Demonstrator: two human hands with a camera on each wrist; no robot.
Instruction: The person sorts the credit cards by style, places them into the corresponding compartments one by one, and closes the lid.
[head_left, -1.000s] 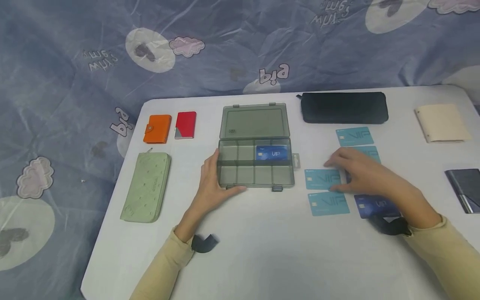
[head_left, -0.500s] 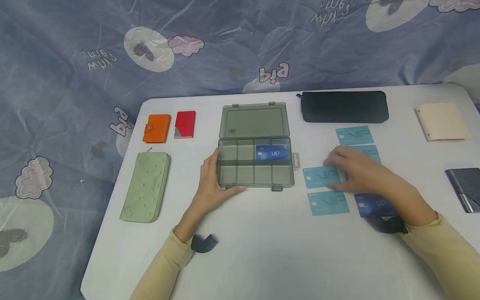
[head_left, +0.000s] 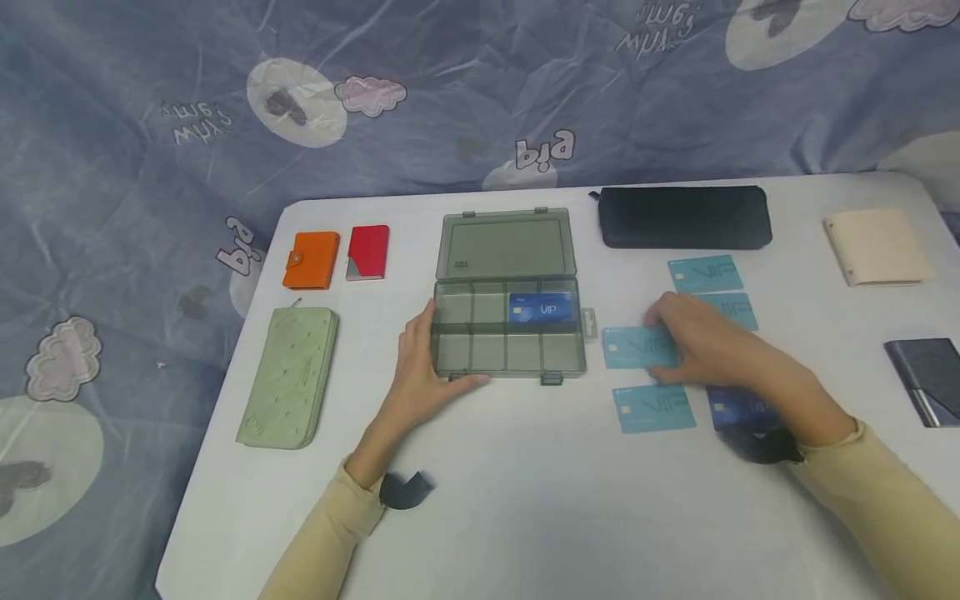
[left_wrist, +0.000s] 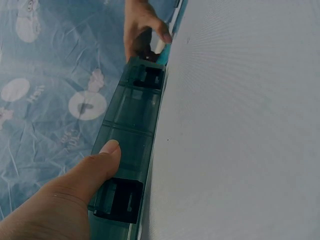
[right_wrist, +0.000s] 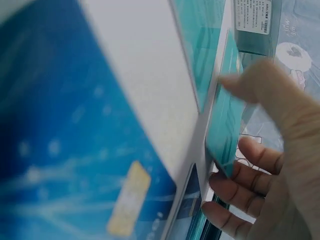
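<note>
A see-through grey-green compartment box point(head_left: 487, 352) lies with its lid point(head_left: 506, 243) folded back. One blue VIP card point(head_left: 540, 307) rests across its back right compartments. My left hand point(head_left: 415, 367) spans the box's near left corner, fingers along the left side and a straight thumb on the front wall between the latches, as the left wrist view shows. Right of the box, my right hand point(head_left: 693, 337) pinches a teal VIP card point(head_left: 636, 347) by its long edges, thumb on the near one. In the right wrist view that card point(right_wrist: 227, 107) appears tilted, fingertips under its far edge.
More teal cards point(head_left: 654, 408) point(head_left: 705, 272) and a blue card point(head_left: 738, 408) lie around my right hand. A black pouch point(head_left: 684, 217), cream binder point(head_left: 877, 247) and dark card holder point(head_left: 926, 379) stand right; a green wallet point(head_left: 292, 379), orange wallet point(head_left: 311, 260) and red holder point(head_left: 367, 252) left.
The teal card under my right hand has shifted slightly up and left, and the fingers have closed on its edges. My left hand has stayed at the box corner.
</note>
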